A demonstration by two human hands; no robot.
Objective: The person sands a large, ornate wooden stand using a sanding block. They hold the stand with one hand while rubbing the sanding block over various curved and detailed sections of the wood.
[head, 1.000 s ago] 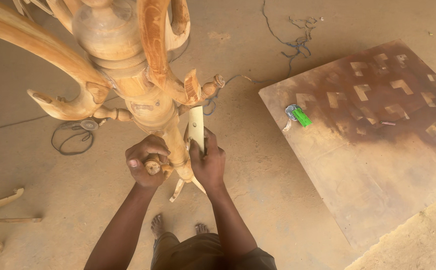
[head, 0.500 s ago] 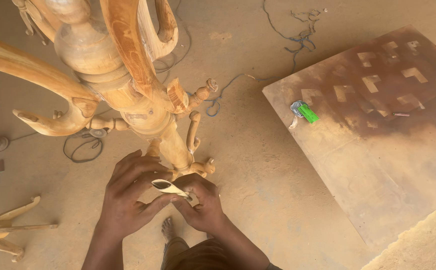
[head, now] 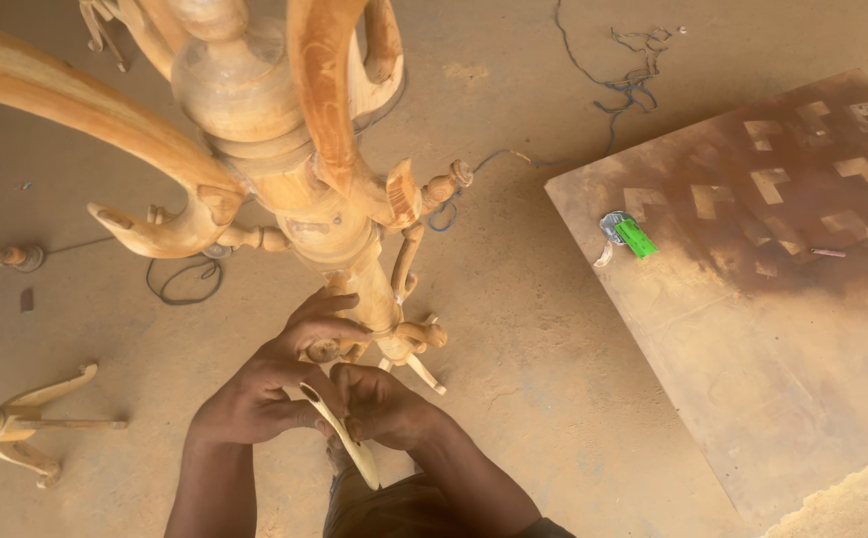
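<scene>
Held item: folded strip of sandpaper [head: 339, 436], pale tan, curled along its length
Long axis: runs from upper left to lower right in the head view, upper end at the left thumb, lower end pointing toward the person's body
Position: between the two hands, just below the foot of the wooden stand, above the sandy floor
Left hand [head: 265, 394]: closed around the upper part of the sandpaper strip, thumb against it, fingers stretched up to touch the lower turned part of the stand
Right hand [head: 386, 408]: closed on the middle of the same strip, fingers curled over it, touching the left hand
Hands together: pressed side by side, both gripping the strip
Main piece: carved wooden coat stand [head: 285, 149], unfinished light wood, turned central column with curved arms branching out near the camera; column runs from the top of the view down to small scrolled feet [head: 409, 344] just above the hands
Floor [head: 514, 329]: sandy, brown, with the stand standing on it
Board [head: 773, 299]: large flat brown sheet lying to the right, with paler angular marks on its far part
On the board: small green object [head: 635, 237] beside a grey scrap, near the left edge
Cables: dark wire [head: 623, 80] trailing on the floor at the top; a coil [head: 185, 284] left of the column
Other piece: second turned wooden part with curved legs [head: 20, 423], lying at the left edge, well apart from the hands
</scene>
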